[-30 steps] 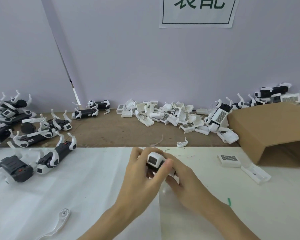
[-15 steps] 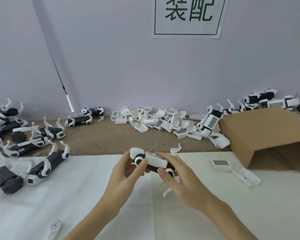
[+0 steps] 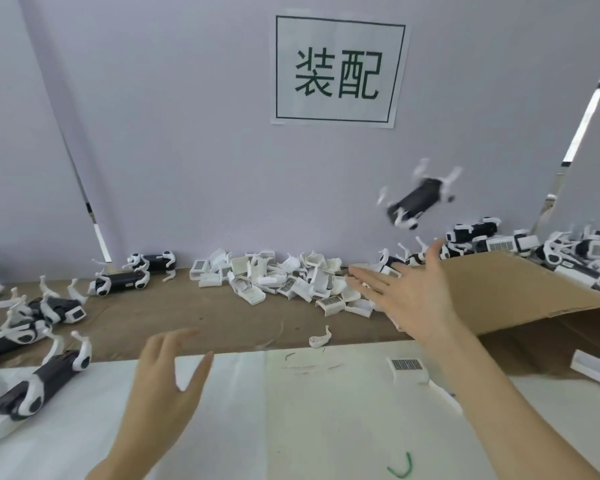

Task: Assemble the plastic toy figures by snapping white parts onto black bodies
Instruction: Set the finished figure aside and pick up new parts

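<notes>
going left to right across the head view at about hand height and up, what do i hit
Toy figures on the brown mat → left hand → pile of white parts → right hand → toy figure in mid-air → cardboard box → finished figures behind the box.

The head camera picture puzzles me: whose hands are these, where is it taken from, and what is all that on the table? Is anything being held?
There is no machine here. A person wears a camera on the head, looking forward and down, so you see their own two bare hands. The left hand and right hand are both open, with no grip on anything. A black toy with white limbs is in mid-air near the wall, blurred. On the table lie a heap of white parts, assembled toys at the left and far right, and a cardboard box. A sign hangs on the wall.
</notes>
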`<state>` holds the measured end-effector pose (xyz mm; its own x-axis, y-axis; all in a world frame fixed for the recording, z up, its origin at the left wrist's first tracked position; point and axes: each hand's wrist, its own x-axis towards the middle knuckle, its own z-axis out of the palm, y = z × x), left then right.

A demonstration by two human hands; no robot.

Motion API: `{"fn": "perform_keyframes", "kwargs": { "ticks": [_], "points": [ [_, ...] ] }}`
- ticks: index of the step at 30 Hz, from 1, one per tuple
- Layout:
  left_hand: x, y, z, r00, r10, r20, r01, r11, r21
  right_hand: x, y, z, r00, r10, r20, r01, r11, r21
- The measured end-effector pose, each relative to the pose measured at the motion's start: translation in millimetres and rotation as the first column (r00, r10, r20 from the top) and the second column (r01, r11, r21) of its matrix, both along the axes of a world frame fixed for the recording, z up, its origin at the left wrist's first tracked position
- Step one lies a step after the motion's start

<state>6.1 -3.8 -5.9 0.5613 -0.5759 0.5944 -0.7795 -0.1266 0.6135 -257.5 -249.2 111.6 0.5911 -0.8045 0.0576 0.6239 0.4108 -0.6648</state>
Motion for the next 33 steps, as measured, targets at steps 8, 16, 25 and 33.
{"fn": "perform_keyframes", "kwargs": {
  "ticks": [8,16,25,33],
  "points": [
    [121.0,48.1,-21.2,0.81,0.454,0.371,-0.583,0.687,0.434,9.1,52.7,-69.6,0.949,0.059,-0.311,-0.082,0.994,-0.065],
    [89.4,37.2,-4.9,0.823,0.207,0.529,-0.398,0.875,0.277,23.0,83.9,-107.2,0.899,0.071,-0.432,-0.093,0.995,-0.031],
    [23.0,3.8,-4.8,0.764,0.131,0.632,-0.328,0.922,0.205,29.0,97.3,-110.1,0.885,0.077,-0.46,-0.145,0.983,-0.115],
    [59.5,36.3,-2.4,0.695,0.402,0.596,-0.713,0.493,0.499,31.3,105.0,-110.6,0.875,0.094,-0.475,-0.172,0.977,-0.123]
  ]
}}
